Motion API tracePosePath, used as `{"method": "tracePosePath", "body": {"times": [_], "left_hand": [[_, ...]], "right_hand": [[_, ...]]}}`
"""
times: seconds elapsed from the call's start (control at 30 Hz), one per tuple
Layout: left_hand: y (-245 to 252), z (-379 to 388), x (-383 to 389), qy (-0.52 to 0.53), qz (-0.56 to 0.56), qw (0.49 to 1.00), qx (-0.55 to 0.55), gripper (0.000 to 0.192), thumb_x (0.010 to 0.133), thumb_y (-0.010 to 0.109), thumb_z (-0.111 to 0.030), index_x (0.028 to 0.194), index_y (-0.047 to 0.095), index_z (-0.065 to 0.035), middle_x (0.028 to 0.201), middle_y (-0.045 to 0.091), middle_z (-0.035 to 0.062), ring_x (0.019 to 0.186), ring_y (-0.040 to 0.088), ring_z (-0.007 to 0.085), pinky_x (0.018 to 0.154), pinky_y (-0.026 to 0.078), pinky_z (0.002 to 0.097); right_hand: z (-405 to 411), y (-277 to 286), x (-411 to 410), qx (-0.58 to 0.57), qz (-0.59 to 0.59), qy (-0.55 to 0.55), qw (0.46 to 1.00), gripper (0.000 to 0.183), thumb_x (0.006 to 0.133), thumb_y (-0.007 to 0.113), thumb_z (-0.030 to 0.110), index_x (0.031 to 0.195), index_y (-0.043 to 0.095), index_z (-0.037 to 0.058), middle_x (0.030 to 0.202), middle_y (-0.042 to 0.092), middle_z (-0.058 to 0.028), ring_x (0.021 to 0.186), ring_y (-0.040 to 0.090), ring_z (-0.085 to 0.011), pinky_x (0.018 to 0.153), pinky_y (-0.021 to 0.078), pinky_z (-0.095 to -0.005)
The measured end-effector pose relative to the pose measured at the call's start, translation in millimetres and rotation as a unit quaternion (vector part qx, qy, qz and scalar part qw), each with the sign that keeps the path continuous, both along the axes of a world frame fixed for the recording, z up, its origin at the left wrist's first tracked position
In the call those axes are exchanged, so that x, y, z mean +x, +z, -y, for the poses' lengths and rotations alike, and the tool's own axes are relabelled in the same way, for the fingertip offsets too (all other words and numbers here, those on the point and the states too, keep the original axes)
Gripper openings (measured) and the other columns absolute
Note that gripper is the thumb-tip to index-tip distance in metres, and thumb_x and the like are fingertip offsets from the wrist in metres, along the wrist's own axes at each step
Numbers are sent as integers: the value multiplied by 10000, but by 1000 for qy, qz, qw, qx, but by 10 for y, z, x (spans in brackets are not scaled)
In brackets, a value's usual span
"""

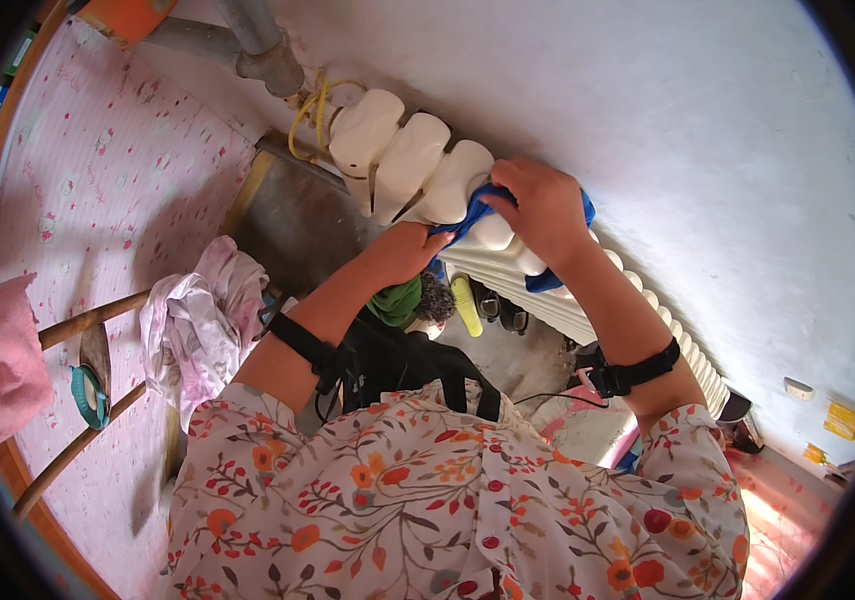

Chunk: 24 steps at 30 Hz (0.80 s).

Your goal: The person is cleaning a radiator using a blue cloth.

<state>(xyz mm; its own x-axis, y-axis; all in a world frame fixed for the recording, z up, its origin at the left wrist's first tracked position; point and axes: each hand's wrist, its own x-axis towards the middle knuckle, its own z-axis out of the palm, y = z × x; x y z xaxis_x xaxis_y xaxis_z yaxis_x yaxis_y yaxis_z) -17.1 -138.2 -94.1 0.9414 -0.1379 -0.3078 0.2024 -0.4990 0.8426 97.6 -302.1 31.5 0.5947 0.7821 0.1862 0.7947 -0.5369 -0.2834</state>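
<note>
A white sectional radiator (397, 165) runs along the wall from upper left towards lower right. Over its rounded tops lies a blue cloth (476, 210), threaded between two sections. My left hand (409, 251) grips one end of the cloth at the radiator's near side. Above the sections, my right hand (544, 210) pinches the cloth between thumb and fingers; more of the cloth shows behind that hand and below it. Part of the cloth is hidden by my hands.
A grey pipe (270, 64) with yellow cord (319, 112) stands at the radiator's far end. At left, a crumpled pale cloth (206, 322) and a pink towel (4, 360) hang by wooden bars. A green cloth (397, 300) and a yellow-green object (466, 306) are below my left hand.
</note>
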Motion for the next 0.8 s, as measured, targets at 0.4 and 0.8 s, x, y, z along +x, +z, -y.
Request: {"method": "tracePosePath", "body": {"times": [0.4,0.8], "left_hand": [[514,2,-29,60,-15,993,-99,492,944,485,-458,875,620,10,704,612,180,648,591,303,642,447,401],[-155,20,-107,47,16,992,118,531,936,482,-450,772,612,37,648,573,241,666,583,417,629,440,469]], "right_hand": [[7,9,126,4,91,-68,993,146,725,702,146,823,596,124,728,581,-47,717,608,-262,602,496,-382],[-64,-1,-133,-10,-44,-6,999,147,686,680,102,800,588,113,757,574,-50,743,613,-276,609,481,-399]]}}
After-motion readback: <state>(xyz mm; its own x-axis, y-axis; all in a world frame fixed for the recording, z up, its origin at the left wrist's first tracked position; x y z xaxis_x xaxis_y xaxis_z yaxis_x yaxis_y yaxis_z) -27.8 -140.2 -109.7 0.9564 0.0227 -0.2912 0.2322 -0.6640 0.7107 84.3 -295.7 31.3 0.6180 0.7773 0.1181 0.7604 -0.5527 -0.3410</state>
